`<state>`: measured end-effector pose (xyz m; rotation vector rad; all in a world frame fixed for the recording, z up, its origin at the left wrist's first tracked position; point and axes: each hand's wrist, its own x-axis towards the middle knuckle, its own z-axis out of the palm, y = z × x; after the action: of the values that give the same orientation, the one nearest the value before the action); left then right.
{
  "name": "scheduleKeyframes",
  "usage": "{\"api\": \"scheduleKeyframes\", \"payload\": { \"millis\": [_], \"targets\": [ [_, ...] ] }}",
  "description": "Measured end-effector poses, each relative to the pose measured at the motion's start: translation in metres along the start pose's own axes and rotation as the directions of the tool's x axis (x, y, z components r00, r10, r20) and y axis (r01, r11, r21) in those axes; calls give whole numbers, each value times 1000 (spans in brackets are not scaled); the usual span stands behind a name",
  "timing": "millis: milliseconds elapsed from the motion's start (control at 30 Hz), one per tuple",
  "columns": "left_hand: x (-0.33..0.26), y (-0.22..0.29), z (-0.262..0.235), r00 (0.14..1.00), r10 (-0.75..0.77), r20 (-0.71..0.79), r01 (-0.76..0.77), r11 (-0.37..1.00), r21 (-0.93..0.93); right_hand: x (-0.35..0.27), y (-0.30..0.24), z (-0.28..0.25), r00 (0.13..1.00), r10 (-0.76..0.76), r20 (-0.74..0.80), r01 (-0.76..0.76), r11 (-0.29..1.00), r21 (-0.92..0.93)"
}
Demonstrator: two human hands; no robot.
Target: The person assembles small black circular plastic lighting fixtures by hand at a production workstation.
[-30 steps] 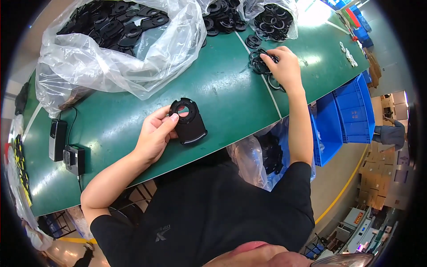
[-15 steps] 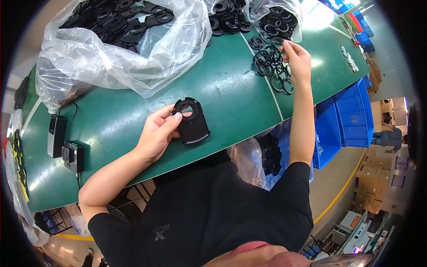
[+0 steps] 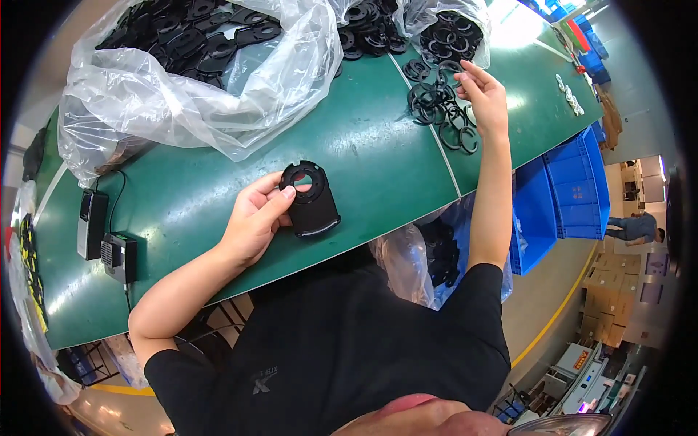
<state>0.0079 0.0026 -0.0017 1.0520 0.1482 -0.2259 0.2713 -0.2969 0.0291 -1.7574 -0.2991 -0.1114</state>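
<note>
My left hand [image 3: 254, 216] is closed on a black plastic housing [image 3: 314, 212], its thumb over the round opening at the top and its fingers behind. The housing has a notched ring-shaped head and a flat, wider lower body, and is held just above the green table. At the far right, my right hand [image 3: 481, 93] pinches the edge of a thin black ring [image 3: 440, 67] between thumb and forefinger. Loose black rings [image 3: 427, 109] lie in a tangled heap under and beside that hand. Behind them a clear bag holds more black rings [image 3: 452, 36].
A large clear plastic bag [image 3: 174, 109] full of flat black parts [image 3: 196, 36] takes up the far left of the table [image 3: 371, 163]. More round black parts [image 3: 367, 29] are piled beside it. Two small black devices [image 3: 120, 256] stand at left. Blue crates [image 3: 578, 182] are at right.
My right hand has drawn slightly left, and the pinched ring now shows more clearly, lifted over the heap. My left hand and the housing have barely shifted.
</note>
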Motion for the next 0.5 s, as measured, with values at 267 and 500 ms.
{"api": "scheduleKeyframes", "payload": {
  "millis": [267,500],
  "targets": [
    [0,-1,-1,1000,-7,-7,7,1000,17,-11,3,-1,998,-52,-44,47,993,-108],
    [0,1,-1,1000,-11,6,11,999,33,-14,-2,-6,995,88,-38,-88,996,-8]
  ]
}}
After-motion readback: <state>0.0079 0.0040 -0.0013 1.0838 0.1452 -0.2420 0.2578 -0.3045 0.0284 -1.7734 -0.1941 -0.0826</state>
